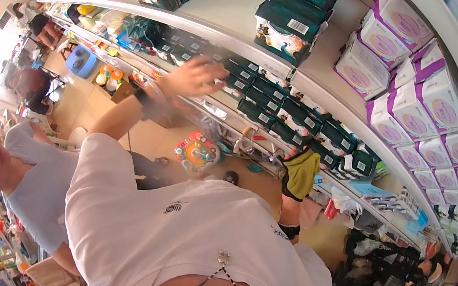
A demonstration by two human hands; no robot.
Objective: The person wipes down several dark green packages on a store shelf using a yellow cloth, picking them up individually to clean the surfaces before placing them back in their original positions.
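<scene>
My left hand (194, 77) is raised in front of the shelves, its fingers apart with nothing in them. Slightly blurred, it overlaps the dark green packs (259, 97) lined up on the lower shelf, though I cannot tell if it touches any. My right hand (290, 207), lower and farther right, has a yellow-green cloth (302, 170) in its grip; the cloth hides most of the fingers. A black band (289, 231) shows at the right wrist.
White and purple packs (415, 108) are stacked at the right. A dark green box (287, 30) stands on the upper shelf (225, 6). Close on my left is another person (39, 185). A colourful round toy (197, 151) and a blue tub (80, 60) are lower down.
</scene>
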